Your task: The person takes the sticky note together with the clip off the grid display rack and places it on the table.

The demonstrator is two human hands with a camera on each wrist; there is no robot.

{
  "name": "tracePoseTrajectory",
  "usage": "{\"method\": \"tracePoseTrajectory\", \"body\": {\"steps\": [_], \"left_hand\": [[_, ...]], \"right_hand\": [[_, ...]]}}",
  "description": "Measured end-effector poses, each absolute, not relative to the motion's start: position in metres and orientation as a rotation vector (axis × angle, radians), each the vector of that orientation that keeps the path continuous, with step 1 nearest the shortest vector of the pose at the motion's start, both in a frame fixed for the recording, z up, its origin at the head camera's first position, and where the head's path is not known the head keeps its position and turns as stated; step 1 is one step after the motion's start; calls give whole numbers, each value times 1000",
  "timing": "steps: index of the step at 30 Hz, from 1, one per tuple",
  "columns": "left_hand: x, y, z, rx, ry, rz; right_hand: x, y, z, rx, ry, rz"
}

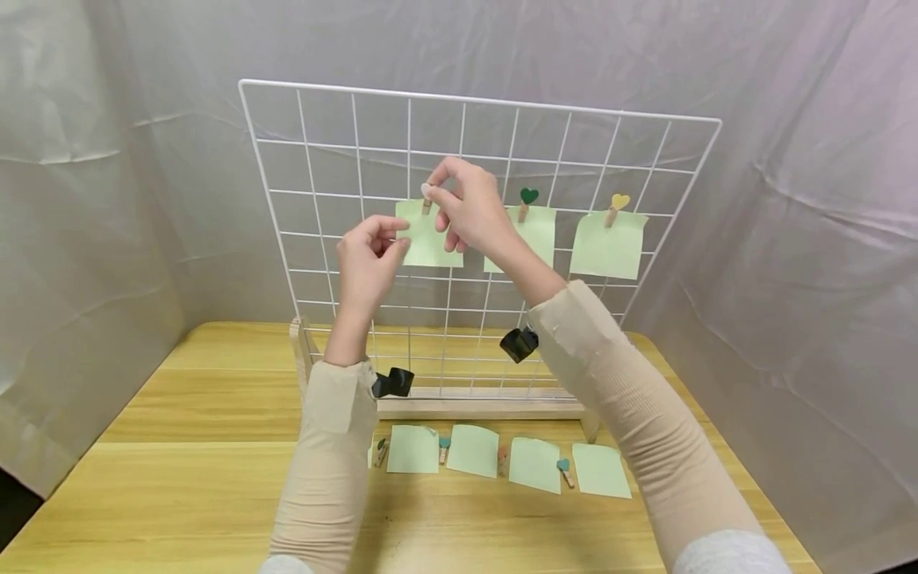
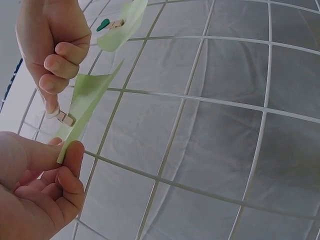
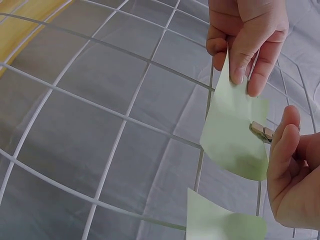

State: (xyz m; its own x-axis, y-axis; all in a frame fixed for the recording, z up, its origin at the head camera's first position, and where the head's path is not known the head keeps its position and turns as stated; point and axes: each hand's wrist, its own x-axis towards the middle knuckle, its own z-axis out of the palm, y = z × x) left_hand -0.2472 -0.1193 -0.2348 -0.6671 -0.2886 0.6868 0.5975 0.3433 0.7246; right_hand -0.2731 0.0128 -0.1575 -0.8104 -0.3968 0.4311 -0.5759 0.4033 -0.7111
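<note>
A pale green paper note (image 1: 429,249) lies against the white wire grid (image 1: 479,102), left of two others. My left hand (image 1: 367,261) pinches its left edge between thumb and fingers, as the left wrist view also shows at the note's edge (image 2: 82,107). At the note's top, my right hand (image 1: 473,209) pinches a small wooden clothespin (image 3: 261,131) with a white heart by its head end. The clothespin's tip sits on the paper. Whether it also grips the wire behind is hidden.
Right of it hang two notes, one under a green-heart clothespin (image 1: 528,196), one under a yellow-heart clothespin (image 1: 620,202). On the wooden table (image 1: 215,494), several notes (image 1: 473,450) and small clothespins (image 1: 566,470) lie before the grid's wooden base (image 1: 480,410). Grey cloth hangs behind.
</note>
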Motion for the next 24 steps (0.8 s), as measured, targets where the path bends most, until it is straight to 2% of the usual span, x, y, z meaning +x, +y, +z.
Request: {"method": "tracePoseTrajectory", "body": {"steps": [24], "left_hand": [[-243, -119, -237, -316, -1777, -1470]], "right_hand": [[-269, 17, -162, 948, -2227, 1419]]}}
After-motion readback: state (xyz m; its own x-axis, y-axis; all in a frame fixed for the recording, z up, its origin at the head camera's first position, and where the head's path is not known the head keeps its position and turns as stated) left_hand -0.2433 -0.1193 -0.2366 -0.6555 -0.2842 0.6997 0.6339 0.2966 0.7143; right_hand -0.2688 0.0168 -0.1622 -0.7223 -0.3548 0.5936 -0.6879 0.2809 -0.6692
